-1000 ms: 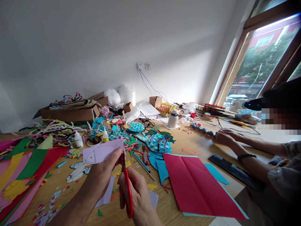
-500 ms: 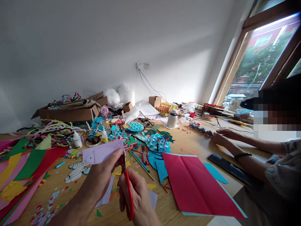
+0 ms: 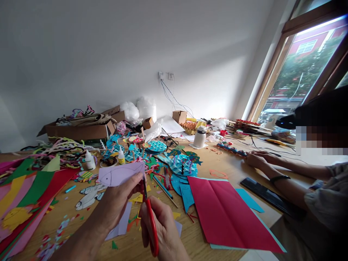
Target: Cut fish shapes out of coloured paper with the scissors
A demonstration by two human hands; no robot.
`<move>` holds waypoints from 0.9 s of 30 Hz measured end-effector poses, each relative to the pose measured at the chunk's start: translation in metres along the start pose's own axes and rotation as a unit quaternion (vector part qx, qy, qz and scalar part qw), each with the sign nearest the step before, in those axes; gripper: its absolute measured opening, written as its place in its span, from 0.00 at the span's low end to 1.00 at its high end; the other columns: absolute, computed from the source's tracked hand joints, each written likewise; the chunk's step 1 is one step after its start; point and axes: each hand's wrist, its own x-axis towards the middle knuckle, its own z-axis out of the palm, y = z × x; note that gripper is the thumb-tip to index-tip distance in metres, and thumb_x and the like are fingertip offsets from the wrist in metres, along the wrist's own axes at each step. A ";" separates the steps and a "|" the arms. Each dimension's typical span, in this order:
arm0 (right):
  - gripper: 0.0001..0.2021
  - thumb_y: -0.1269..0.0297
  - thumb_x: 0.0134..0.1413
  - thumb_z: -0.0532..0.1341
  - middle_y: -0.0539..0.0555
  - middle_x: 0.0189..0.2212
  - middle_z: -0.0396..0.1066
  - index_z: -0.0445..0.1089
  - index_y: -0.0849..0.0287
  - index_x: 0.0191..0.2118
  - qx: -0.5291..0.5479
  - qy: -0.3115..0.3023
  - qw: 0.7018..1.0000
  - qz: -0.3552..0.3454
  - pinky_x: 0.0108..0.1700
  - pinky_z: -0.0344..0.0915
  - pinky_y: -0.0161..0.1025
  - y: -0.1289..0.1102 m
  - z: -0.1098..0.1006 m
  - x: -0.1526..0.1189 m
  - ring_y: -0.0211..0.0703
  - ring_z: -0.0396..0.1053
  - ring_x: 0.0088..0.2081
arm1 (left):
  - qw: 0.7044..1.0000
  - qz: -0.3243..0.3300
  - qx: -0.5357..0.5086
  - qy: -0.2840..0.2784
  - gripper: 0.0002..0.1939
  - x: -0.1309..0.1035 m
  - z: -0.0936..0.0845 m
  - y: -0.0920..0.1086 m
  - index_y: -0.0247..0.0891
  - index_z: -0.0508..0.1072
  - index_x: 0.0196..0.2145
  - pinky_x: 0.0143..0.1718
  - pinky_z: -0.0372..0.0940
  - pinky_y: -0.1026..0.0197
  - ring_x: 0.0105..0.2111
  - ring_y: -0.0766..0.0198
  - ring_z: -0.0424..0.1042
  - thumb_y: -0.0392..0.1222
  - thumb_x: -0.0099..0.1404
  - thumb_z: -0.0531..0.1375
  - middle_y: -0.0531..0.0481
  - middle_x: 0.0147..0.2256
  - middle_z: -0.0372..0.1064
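Observation:
A piece of lilac paper [image 3: 122,174] with a fish outline drawn on it is pinched by its right end in my left hand [image 3: 119,199]. My right hand [image 3: 163,224] grips the red handles of a pair of scissors [image 3: 153,232]. The scissor blades point up and away, close to the paper's right edge by my left fingertips; I cannot tell whether they touch it. Beneath my hands lie lilac paper scraps [image 3: 119,223]. Left of my left wrist are white fish cutouts [image 3: 88,199] on the wooden table.
Red folded paper [image 3: 231,214] lies at the right, near a black case [image 3: 269,195]. Coloured sheets [image 3: 35,192] spread at left. Glue bottles [image 3: 89,160], blue paper crafts [image 3: 182,165] and a white bottle [image 3: 199,137] stand further back. A co-worker's hands [image 3: 258,159] are at right.
The lilac paper, both hands and the scissors have shifted slightly right. My hold on the paper and scissors looks the same. The co-worker's head and arms have moved a little.

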 end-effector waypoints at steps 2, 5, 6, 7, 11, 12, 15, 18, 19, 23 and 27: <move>0.21 0.46 0.53 0.53 0.41 0.13 0.48 0.55 0.58 0.22 -0.017 -0.003 1.000 0.001 0.12 0.47 0.25 0.000 -0.002 0.000 0.27 0.48 0.12 | 1.000 -0.004 0.005 -0.015 0.07 0.000 -0.001 0.001 0.35 0.72 0.24 0.30 0.65 0.63 0.28 0.63 0.64 0.42 0.54 0.61 0.52 0.24 0.67; 0.21 0.47 0.54 0.52 0.41 0.13 0.47 0.54 0.58 0.21 -0.038 -0.009 0.999 -0.003 0.13 0.46 0.26 -0.001 -0.004 -0.002 0.28 0.47 0.13 | 0.999 -0.006 0.017 -0.027 0.07 0.001 -0.002 0.004 0.35 0.72 0.24 0.29 0.65 0.63 0.28 0.63 0.64 0.42 0.55 0.60 0.52 0.24 0.66; 0.21 0.47 0.54 0.52 0.42 0.13 0.47 0.54 0.58 0.21 -0.047 -0.010 0.999 -0.005 0.13 0.46 0.26 -0.002 -0.004 -0.002 0.28 0.47 0.13 | 0.999 -0.006 0.022 -0.031 0.08 0.001 -0.002 0.004 0.35 0.71 0.23 0.29 0.64 0.63 0.27 0.63 0.64 0.42 0.55 0.60 0.52 0.24 0.66; 0.21 0.47 0.54 0.52 0.42 0.13 0.46 0.53 0.58 0.21 -0.058 -0.011 0.998 -0.007 0.14 0.45 0.26 -0.003 -0.005 -0.003 0.28 0.47 0.14 | 0.999 -0.005 0.026 -0.034 0.08 0.002 -0.002 0.005 0.35 0.71 0.23 0.29 0.64 0.63 0.27 0.64 0.64 0.42 0.55 0.59 0.52 0.24 0.66; 0.22 0.46 0.54 0.51 0.42 0.13 0.45 0.52 0.58 0.20 -0.105 -0.007 0.994 -0.021 0.16 0.43 0.28 -0.007 -0.007 -0.005 0.29 0.47 0.16 | 0.999 -0.002 0.039 -0.032 0.09 0.002 -0.004 0.005 0.35 0.73 0.24 0.30 0.65 0.62 0.28 0.63 0.65 0.42 0.56 0.59 0.51 0.25 0.68; 0.22 0.46 0.54 0.51 0.42 0.13 0.45 0.52 0.58 0.20 -0.113 -0.007 0.993 -0.025 0.17 0.43 0.28 -0.007 -0.007 -0.005 0.29 0.47 0.16 | 0.999 -0.003 0.041 -0.031 0.08 0.002 -0.005 0.005 0.35 0.73 0.24 0.30 0.65 0.62 0.28 0.63 0.65 0.43 0.55 0.59 0.51 0.25 0.68; 0.23 0.45 0.54 0.50 0.43 0.13 0.45 0.52 0.58 0.19 -0.128 -0.009 0.991 -0.036 0.18 0.43 0.29 -0.007 -0.009 -0.005 0.30 0.47 0.17 | 0.999 -0.005 0.043 -0.031 0.08 0.003 -0.008 0.006 0.36 0.74 0.24 0.29 0.65 0.61 0.26 0.63 0.66 0.43 0.53 0.61 0.51 0.24 0.69; 0.23 0.44 0.54 0.50 0.43 0.13 0.45 0.52 0.58 0.19 -0.135 -0.008 0.990 -0.037 0.17 0.43 0.29 -0.007 -0.009 -0.006 0.30 0.47 0.17 | 0.998 -0.006 0.056 -0.030 0.07 0.004 -0.012 0.009 0.36 0.74 0.23 0.27 0.65 0.61 0.24 0.63 0.66 0.43 0.51 0.62 0.52 0.22 0.69; 0.23 0.44 0.54 0.50 0.43 0.13 0.46 0.52 0.58 0.19 -0.138 -0.009 0.990 -0.036 0.17 0.43 0.29 -0.007 -0.010 -0.006 0.30 0.47 0.17 | 0.997 -0.006 0.067 -0.030 0.07 0.004 -0.013 0.011 0.36 0.74 0.23 0.27 0.64 0.61 0.23 0.63 0.65 0.43 0.51 0.62 0.52 0.22 0.69; 0.23 0.44 0.54 0.50 0.43 0.13 0.46 0.52 0.58 0.19 -0.140 -0.013 0.990 -0.027 0.18 0.44 0.29 -0.009 -0.010 -0.008 0.30 0.47 0.17 | 0.990 -0.005 0.136 -0.033 0.09 0.003 -0.016 0.016 0.36 0.74 0.19 0.26 0.63 0.62 0.23 0.63 0.66 0.44 0.51 0.62 0.51 0.20 0.68; 0.23 0.43 0.53 0.50 0.43 0.13 0.46 0.53 0.58 0.20 -0.135 -0.018 0.991 -0.014 0.18 0.44 0.29 -0.008 -0.011 -0.009 0.30 0.47 0.17 | 0.987 -0.006 0.155 -0.037 0.10 0.003 -0.017 0.018 0.37 0.74 0.19 0.27 0.63 0.62 0.23 0.62 0.66 0.46 0.51 0.61 0.52 0.20 0.68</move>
